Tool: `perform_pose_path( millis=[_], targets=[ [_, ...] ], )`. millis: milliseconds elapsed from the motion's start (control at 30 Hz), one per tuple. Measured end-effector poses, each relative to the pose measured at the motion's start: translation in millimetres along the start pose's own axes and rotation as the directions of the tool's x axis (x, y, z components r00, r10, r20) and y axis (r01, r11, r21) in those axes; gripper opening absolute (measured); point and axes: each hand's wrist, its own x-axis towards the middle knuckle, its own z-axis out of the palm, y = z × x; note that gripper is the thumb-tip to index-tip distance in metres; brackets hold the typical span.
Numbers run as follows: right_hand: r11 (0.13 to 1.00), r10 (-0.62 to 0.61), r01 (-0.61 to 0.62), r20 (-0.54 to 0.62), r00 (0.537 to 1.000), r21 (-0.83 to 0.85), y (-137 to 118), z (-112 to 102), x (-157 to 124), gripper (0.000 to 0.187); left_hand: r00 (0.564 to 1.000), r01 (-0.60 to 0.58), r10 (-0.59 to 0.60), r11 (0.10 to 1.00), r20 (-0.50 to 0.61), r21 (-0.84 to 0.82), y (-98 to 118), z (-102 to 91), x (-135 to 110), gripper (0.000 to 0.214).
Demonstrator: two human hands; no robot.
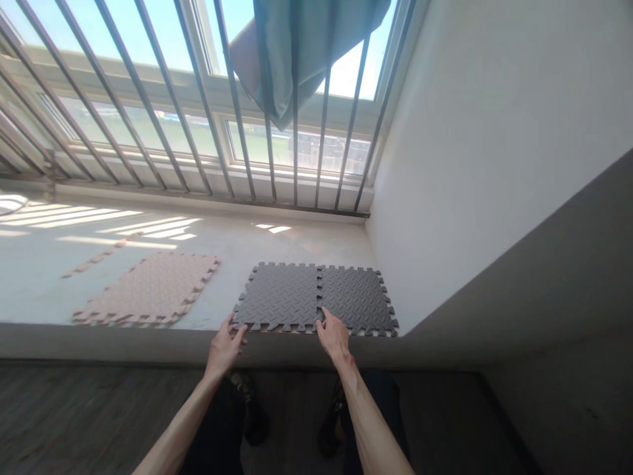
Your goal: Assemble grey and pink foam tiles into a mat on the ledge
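Note:
Two dark grey interlocking foam mat tiles lie side by side on the pale ledge: a left tile (279, 293) and a right tile (353, 297) against the wall corner. They meet along a toothed seam, with a small gap near its front end. My left hand (225, 346) grips the left tile's front left corner, thumb and fingers around it. My right hand (333, 333) is closed at the same tile's front right corner, beside the seam, its index finger over the joint. The undersides of both corners are hidden.
A pinkish foam tile (153, 287) lies on the ledge (217, 307) to the left, with a thin toothed edge strip (99, 258) behind it. Metal bars (270, 152) front the window, where a greenish cloth (297, 59) hangs. A white wall (459, 145) bounds the right side.

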Motion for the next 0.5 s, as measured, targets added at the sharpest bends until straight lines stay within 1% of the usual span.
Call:
perform_pose_path(
  millis=[100, 167, 233, 267, 300, 333, 367, 400, 433, 467, 500],
  targets=[
    [1.000, 0.004, -0.004, 0.013, 1.000, 0.016, 0.4, 1.1, -0.1, 0.057, 0.998, -0.057, 0.055, 0.971, 0.016, 0.234, 7.9, -12.6, -0.2, 0.071],
    [0.999, 0.011, -0.011, 0.003, 1.000, 0.045, 4.4, 0.8, -1.3, 0.057, 0.997, -0.080, 0.082, 0.900, 0.013, 0.428, 16.2, -20.3, -2.7, 0.074],
    [0.998, 0.010, -0.007, -0.051, 0.999, 0.065, 11.3, 0.0, -4.1, 0.054, 0.991, -0.109, 0.133, 0.825, -0.002, 0.554, 24.8, -22.4, -7.7, 0.071],
    [0.998, 0.003, 0.003, -0.094, 0.996, 0.065, 15.4, -0.2, -6.0, 0.051, 0.981, -0.163, 0.193, 0.799, 0.010, 0.579, 28.7, -20.0, -11.2, 0.066],
    [0.998, -0.016, 0.024, -0.142, 0.990, 0.056, 19.4, 0.0, -8.2, 0.049, 0.959, -0.254, 0.280, 0.774, 0.046, 0.580, 32.1, -14.7, -15.1, 0.060],
    [0.997, -0.048, 0.058, -0.190, 0.981, 0.044, 23.0, 0.7, -10.6, 0.047, 0.916, -0.376, 0.387, 0.738, 0.105, 0.561, 35.0, -6.6, -19.4, 0.055],
    [0.994, -0.093, 0.102, -0.230, 0.969, 0.030, 26.1, 2.0, -13.2, 0.046, 0.852, -0.507, 0.491, 0.684, 0.184, 0.524, 37.4, 4.2, -23.9, 0.052],
    [0.988, -0.145, 0.155, -0.256, 0.956, 0.019, 28.4, 3.9, -16.0, 0.046, 0.774, -0.623, 0.573, 0.619, 0.269, 0.478, 39.4, 16.9, -28.2, 0.052],
    [0.978, -0.198, 0.209, -0.266, 0.943, 0.012, 30.0, 6.2, -18.8, 0.048, 0.696, -0.714, 0.628, 0.554, 0.349, 0.429, 41.0, 31.0, -32.1, 0.054],
    [0.965, -0.251, 0.263, -0.259, 0.933, 0.008, 31.0, 8.7, -21.6, 0.050, 0.623, -0.781, 0.662, 0.493, 0.417, 0.383, 42.2, 45.6, -35.5, 0.058],
    [0.951, -0.298, 0.309, -0.240, 0.924, 0.007, 31.5, 11.1, -24.3, 0.053, 0.561, -0.828, 0.682, 0.441, 0.470, 0.347, 43.1, 59.8, -38.0, 0.062]
  ],
)
